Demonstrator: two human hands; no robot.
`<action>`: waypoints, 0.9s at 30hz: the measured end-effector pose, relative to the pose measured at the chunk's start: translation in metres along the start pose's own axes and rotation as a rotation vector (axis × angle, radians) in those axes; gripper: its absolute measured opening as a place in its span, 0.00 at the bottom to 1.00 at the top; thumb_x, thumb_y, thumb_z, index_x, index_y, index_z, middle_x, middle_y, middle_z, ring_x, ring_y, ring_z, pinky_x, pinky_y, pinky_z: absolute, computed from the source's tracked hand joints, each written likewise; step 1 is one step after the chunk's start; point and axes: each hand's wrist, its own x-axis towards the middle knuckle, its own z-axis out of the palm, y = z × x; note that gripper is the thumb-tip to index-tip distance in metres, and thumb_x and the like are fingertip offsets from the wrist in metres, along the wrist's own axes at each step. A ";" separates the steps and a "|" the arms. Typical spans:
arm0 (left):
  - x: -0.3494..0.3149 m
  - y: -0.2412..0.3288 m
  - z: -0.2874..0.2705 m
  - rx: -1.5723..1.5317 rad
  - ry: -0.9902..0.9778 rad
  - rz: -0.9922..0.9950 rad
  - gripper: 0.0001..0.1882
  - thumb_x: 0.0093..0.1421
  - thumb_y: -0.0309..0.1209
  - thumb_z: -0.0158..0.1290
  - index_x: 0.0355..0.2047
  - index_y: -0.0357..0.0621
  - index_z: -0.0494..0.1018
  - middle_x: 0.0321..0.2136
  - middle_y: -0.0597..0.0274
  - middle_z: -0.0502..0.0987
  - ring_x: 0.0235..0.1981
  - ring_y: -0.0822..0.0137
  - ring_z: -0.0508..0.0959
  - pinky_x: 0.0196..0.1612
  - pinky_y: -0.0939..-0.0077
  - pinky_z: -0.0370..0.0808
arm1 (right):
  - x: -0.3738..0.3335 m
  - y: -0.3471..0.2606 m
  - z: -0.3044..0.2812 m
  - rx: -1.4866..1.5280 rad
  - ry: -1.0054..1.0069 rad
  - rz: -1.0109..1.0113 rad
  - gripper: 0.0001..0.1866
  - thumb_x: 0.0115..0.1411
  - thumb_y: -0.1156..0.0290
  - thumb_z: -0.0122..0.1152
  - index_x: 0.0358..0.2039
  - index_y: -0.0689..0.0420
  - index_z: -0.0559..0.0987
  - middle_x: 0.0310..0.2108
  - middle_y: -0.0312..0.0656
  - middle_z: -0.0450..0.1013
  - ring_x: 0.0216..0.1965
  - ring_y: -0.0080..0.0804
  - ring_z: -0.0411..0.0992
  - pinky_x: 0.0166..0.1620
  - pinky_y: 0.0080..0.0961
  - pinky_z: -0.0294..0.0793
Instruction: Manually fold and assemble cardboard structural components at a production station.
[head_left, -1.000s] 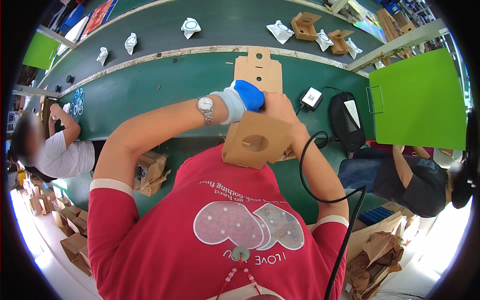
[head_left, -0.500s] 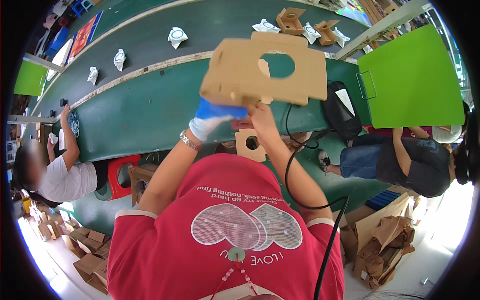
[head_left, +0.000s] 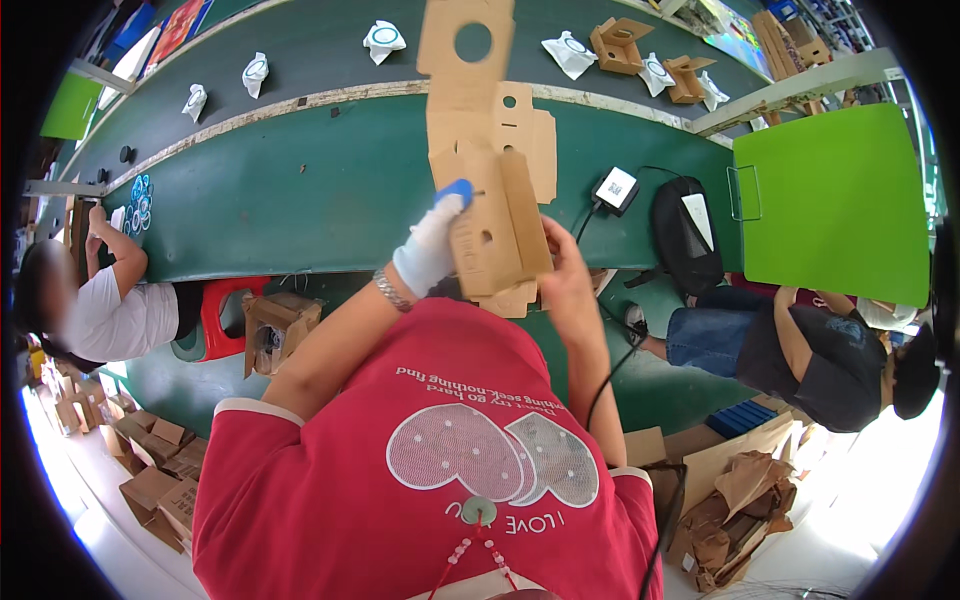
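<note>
A brown cardboard box (head_left: 485, 225), partly folded, is held over the near edge of the green bench. Its long panel with a large round hole (head_left: 440, 50) stretches away from me, and one side wall stands up at the right. My left hand (head_left: 432, 240), in a white glove with blue fingertips, grips the box's left side. My bare right hand (head_left: 568, 275) is bent round the right side wall near its lower corner; some of its fingers are hidden. Under and behind the box lies another flat cardboard blank (head_left: 540, 150) with cut-outs.
Across the bench (head_left: 330, 200), a dark conveyor belt (head_left: 320, 65) carries white bagged items (head_left: 384, 40) and small open boxes (head_left: 620, 45). A white-topped black device (head_left: 615, 190), a black bag (head_left: 685, 235) and a green board (head_left: 835, 205) are at the right. People sit on both sides.
The box has turned from sideways to pointing away from me, and its side wall now stands up. My right hand has moved from beside the left one to the box's right side.
</note>
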 end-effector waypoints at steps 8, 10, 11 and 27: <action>-0.043 -0.002 -0.029 0.866 0.207 -0.123 0.25 0.69 0.38 0.50 0.62 0.42 0.64 0.60 0.59 0.69 0.52 0.68 0.75 0.53 0.71 0.74 | -0.016 0.010 0.019 0.166 0.227 0.061 0.26 0.67 0.69 0.51 0.65 0.60 0.66 0.65 0.42 0.58 0.66 0.34 0.58 0.66 0.30 0.58; -0.056 0.000 0.007 0.861 0.427 -0.034 0.26 0.67 0.32 0.53 0.63 0.41 0.64 0.60 0.60 0.69 0.47 0.71 0.76 0.50 0.74 0.74 | -0.022 0.011 0.018 0.096 0.222 0.048 0.26 0.67 0.72 0.49 0.66 0.59 0.65 0.65 0.42 0.57 0.66 0.35 0.59 0.67 0.29 0.57; -0.061 0.007 0.031 0.973 0.376 0.070 0.27 0.66 0.30 0.53 0.65 0.42 0.62 0.62 0.60 0.68 0.46 0.71 0.76 0.50 0.73 0.74 | -0.025 0.008 0.019 -0.008 0.183 -0.021 0.27 0.67 0.74 0.47 0.67 0.59 0.63 0.66 0.42 0.57 0.66 0.35 0.59 0.67 0.29 0.56; -0.042 -0.012 0.060 1.041 0.075 0.124 0.19 0.61 0.22 0.56 0.52 0.42 0.70 0.49 0.57 0.75 0.51 0.64 0.76 0.54 0.71 0.73 | 0.003 -0.020 -0.001 0.073 0.342 0.178 0.17 0.56 0.82 0.52 0.48 0.58 0.69 0.25 0.33 0.71 0.24 0.18 0.65 0.26 0.21 0.63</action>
